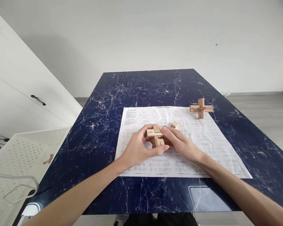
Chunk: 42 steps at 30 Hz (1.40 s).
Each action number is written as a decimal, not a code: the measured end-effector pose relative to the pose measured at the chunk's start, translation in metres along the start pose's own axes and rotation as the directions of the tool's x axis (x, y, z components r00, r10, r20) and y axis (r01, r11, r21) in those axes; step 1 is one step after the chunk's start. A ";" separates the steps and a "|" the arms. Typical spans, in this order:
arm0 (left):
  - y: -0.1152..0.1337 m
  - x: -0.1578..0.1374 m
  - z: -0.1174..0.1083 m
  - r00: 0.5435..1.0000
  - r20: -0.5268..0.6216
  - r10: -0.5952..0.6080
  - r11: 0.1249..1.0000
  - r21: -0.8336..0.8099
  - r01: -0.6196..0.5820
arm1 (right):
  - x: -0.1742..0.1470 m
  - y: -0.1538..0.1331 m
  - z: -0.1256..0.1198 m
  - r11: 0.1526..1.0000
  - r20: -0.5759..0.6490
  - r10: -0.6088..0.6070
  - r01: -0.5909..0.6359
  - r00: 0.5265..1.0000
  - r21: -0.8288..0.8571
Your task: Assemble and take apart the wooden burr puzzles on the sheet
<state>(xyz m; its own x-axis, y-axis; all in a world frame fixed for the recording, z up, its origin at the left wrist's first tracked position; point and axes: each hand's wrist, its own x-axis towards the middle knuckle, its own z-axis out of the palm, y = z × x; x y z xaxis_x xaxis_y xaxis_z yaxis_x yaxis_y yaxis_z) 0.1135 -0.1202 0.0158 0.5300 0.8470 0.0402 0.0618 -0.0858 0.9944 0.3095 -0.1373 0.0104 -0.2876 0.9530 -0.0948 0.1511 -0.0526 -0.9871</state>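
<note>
Between my two hands is a wooden interlocking puzzle (153,133) of crossed numbered pieces; a 3 and a 1 show on it. My left hand (139,142) grips it from the left, its thumb along the near side. From the right, my right hand (179,141) closes on it with the thumb on top. The fingers underneath are partly hidden. A small loose wooden piece (174,125) lies on the paper just beyond my right hand. Below my hands spreads a printed instruction sheet (217,147) with rows of small diagrams.
An assembled wooden cross puzzle (201,108) rests at the sheet's far right corner. The table (141,86) has a dark blue marbled top. On the left, a white perforated surface (19,153) holds a small wooden piece (48,159) and a pale cable (19,176). White cabinets (19,69) stand behind it.
</note>
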 end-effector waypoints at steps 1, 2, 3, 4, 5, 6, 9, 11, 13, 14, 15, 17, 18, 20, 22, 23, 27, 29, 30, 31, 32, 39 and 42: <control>0.001 0.000 0.000 1.000 0.004 -0.001 1.000 0.004 0.001 | 0.000 -0.001 0.000 1.000 0.001 0.008 -0.008 1.000 0.017; 0.003 0.000 0.000 1.000 0.005 0.000 1.000 0.009 0.000 | 0.000 -0.001 0.001 0.999 0.001 0.015 -0.015 1.000 0.032; 0.004 0.000 0.000 1.000 0.004 0.001 1.000 0.013 -0.001 | -0.001 -0.001 0.001 0.999 0.000 0.021 -0.021 1.000 0.042; 0.005 0.000 -0.001 1.000 0.003 0.005 1.000 0.016 -0.005 | -0.001 -0.001 0.001 0.998 0.001 0.026 -0.026 1.000 0.049; 0.005 0.000 -0.001 1.000 0.003 0.010 1.000 0.019 -0.010 | -0.001 -0.001 0.001 0.998 0.000 0.027 -0.027 1.000 0.052; 0.005 0.001 -0.001 1.000 0.005 0.014 1.000 0.022 -0.014 | -0.001 0.000 0.001 0.998 0.003 0.028 -0.028 1.000 0.053; 0.004 0.001 -0.001 0.999 0.014 0.030 0.999 0.031 -0.031 | -0.001 0.001 0.000 0.997 0.013 0.025 -0.026 1.000 0.069; 0.002 0.001 -0.001 0.999 0.020 0.041 0.998 0.048 -0.042 | -0.001 0.001 -0.001 0.996 0.023 0.025 -0.027 0.999 0.086; 0.000 0.001 -0.002 0.998 0.030 0.051 0.996 0.067 -0.052 | -0.002 0.001 -0.001 0.995 0.025 0.023 -0.026 0.999 0.097; 0.000 0.001 -0.002 0.998 0.035 0.052 0.996 0.073 -0.055 | -0.002 0.001 -0.001 0.995 0.024 0.022 -0.024 0.999 0.099; 0.000 0.001 -0.002 0.998 0.038 0.053 0.996 0.074 -0.055 | -0.002 0.000 -0.001 0.995 0.021 0.022 -0.024 1.000 0.101; 0.001 0.001 -0.003 0.998 0.037 0.049 0.996 0.069 -0.052 | -0.002 0.000 0.000 0.994 0.013 0.026 -0.027 1.000 0.105; 0.001 0.001 -0.003 0.998 0.036 0.046 0.997 0.065 -0.048 | -0.002 -0.001 0.000 0.994 0.007 0.029 -0.029 1.000 0.107; 0.002 0.002 -0.003 0.999 0.033 0.038 0.998 0.054 -0.039 | -0.002 -0.001 0.001 0.994 -0.008 0.032 -0.031 0.999 0.106; 0.002 0.002 -0.003 0.999 0.033 0.024 0.999 0.041 -0.025 | -0.001 -0.001 0.002 0.994 -0.016 0.033 -0.031 0.999 0.102; 0.002 0.002 -0.003 0.999 0.032 0.017 0.999 0.036 -0.019 | -0.001 0.000 0.003 0.994 -0.015 0.033 -0.032 0.999 0.102; 0.001 0.001 -0.002 1.000 0.031 0.004 1.000 0.025 -0.004 | 0.000 -0.002 0.004 0.992 0.001 0.048 -0.048 0.999 0.120; 0.001 0.001 -0.001 1.000 0.028 0.004 1.000 0.011 -0.005 | -0.001 -0.003 0.004 0.991 0.015 0.063 -0.064 0.998 0.121; 0.001 0.001 -0.001 1.000 0.024 0.003 1.000 -0.002 -0.003 | -0.002 -0.004 0.004 0.992 0.014 0.067 -0.068 0.998 0.105; 0.002 0.001 -0.001 1.000 0.018 0.001 1.000 -0.018 -0.001 | -0.003 -0.004 0.003 0.995 -0.006 0.064 -0.064 0.998 0.072; 0.002 0.001 -0.001 1.000 0.010 -0.004 0.999 -0.038 0.005 | -0.004 -0.004 0.002 0.999 -0.047 0.048 -0.047 0.998 0.019; 0.003 0.004 -0.007 0.997 0.038 -0.062 0.980 -0.188 0.068 | 0.001 0.009 -0.017 0.793 -0.450 -0.387 0.042 0.805 -0.607; 0.002 0.005 -0.008 0.998 0.017 -0.055 0.981 -0.187 0.057 | 0.008 0.022 -0.028 0.656 -0.441 -0.482 -0.022 0.757 -0.754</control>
<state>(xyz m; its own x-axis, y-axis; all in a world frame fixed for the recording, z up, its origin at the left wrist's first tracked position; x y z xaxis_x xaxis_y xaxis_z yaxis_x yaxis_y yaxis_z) 0.1095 -0.1121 0.0187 0.5402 0.8414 -0.0162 -0.0670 0.0622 0.9958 0.3368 -0.1225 -0.0087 0.1266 0.8786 0.4605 0.8186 0.1697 -0.5488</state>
